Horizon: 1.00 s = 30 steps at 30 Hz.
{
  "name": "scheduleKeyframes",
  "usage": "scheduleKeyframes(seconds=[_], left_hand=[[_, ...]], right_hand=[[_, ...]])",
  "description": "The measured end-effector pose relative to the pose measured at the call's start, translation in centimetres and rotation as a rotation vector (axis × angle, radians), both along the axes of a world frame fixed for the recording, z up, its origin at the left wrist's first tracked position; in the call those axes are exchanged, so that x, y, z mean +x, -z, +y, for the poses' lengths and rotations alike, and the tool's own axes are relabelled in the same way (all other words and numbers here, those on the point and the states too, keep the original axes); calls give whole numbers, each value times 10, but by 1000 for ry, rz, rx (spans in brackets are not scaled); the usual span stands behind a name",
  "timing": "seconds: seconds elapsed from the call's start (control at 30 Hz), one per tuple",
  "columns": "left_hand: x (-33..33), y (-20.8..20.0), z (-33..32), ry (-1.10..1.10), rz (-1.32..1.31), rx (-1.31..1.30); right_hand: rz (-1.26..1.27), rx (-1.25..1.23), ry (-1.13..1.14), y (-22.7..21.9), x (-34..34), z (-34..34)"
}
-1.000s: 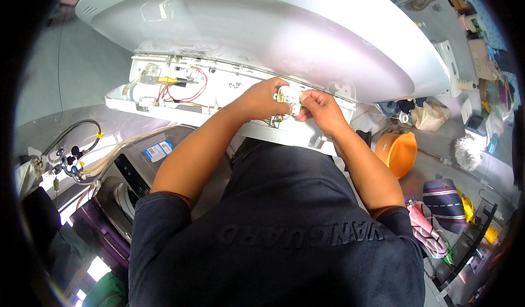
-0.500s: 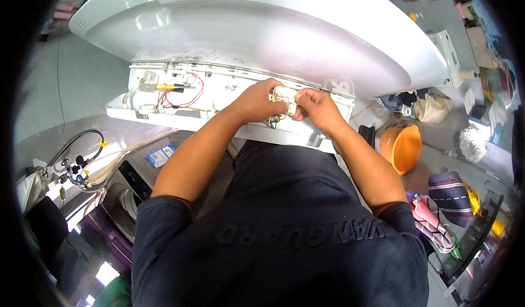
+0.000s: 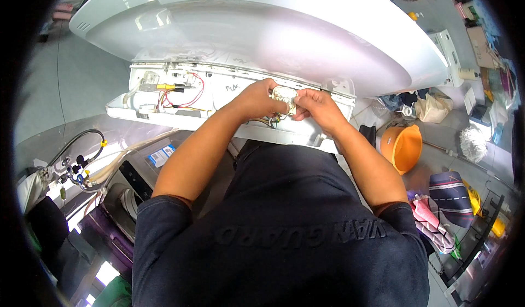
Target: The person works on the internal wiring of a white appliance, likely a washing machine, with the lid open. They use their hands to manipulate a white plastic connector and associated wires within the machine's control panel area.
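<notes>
A small pale, boxy part with rounded corners (image 3: pixel 284 94) is between my hands, its exact kind unclear. My left hand (image 3: pixel 259 101) is closed round its left side, thumb across the lower edge. From the right, my right hand (image 3: pixel 320 109) pinches at its edge with thumb and fingertips. Several thin wires (image 3: pixel 272 121) come out below the part. Both hands are above a long, opened white panel (image 3: pixel 180 119) of an appliance. At the panel's left lie a yellow and black screwdriver (image 3: pixel 170 87) and a loop of red wire (image 3: pixel 202 88).
Beyond the panel rises a large, glossy, curved white cover (image 3: pixel 262 28). An orange basin (image 3: pixel 401 149) stands to my right, with cloths and bags near it. On my left are a hose with valve fittings (image 3: pixel 82 174) and a purple case (image 3: pixel 111 237).
The pale part has tilted slightly in my grip, and more of the wires shows beneath it. My right fingers have shifted a little at its edge.
</notes>
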<state>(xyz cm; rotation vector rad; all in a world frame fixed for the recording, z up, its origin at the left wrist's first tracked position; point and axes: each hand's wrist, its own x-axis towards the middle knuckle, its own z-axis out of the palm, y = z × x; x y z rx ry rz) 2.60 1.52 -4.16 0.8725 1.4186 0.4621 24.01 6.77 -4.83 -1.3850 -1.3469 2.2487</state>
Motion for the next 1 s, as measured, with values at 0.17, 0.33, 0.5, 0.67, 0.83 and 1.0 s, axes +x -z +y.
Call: scheduleKeyframes(seconds=[0.17,0.33,0.5,0.67,0.83,1.0], left_hand=[[0,-4,1,-26,-2,-20],[0,-5,1,-3,25,-11],[2,-5,-3,-18,-26,50],[2,-9,-3,46,47,86],[1,-15,-2,47,55,69],[0,-18,-2,59,34,92]], right_hand=[[33,59,-37,-2,1,-3],[-4,29,-45,3,3,0],[4,1,-2,2,2,-1],[33,-43,19,1,2,1],[-2,14,3,-5,-1,0],[-36,30,-9,-10,-4,-1]])
